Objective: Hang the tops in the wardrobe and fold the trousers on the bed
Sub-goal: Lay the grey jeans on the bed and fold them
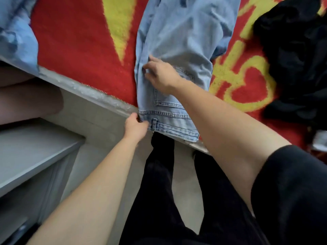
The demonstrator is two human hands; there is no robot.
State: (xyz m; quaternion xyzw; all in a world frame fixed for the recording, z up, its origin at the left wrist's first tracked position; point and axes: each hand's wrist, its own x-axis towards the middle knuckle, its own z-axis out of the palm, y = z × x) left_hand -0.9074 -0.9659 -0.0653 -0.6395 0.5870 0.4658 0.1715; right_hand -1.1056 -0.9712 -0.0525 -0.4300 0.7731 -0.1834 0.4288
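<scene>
Light-blue denim trousers (178, 41) lie lengthwise on the red-and-yellow plush blanket (85, 50) covering the bed (92, 94), with the stitched waistband at the near edge. Left hand (135, 127) pinches the waistband corner. Right hand (161, 75) grips the side seam with curled fingers.

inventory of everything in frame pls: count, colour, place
jeans: 1, light blue, flat on blanket, waistband at bed edge
blanket: 1, red with yellow, covers bed
black heap: 1, black clothing, on blanket, right
blue garment: 1, light blue, crumpled, bed's far left
cabinet: 1, white, left of legs
floor: pale, under legs
legs: 2, black trousers, beside bed
left hand: pinches waistband corner
right hand: grips jeans' left edge
</scene>
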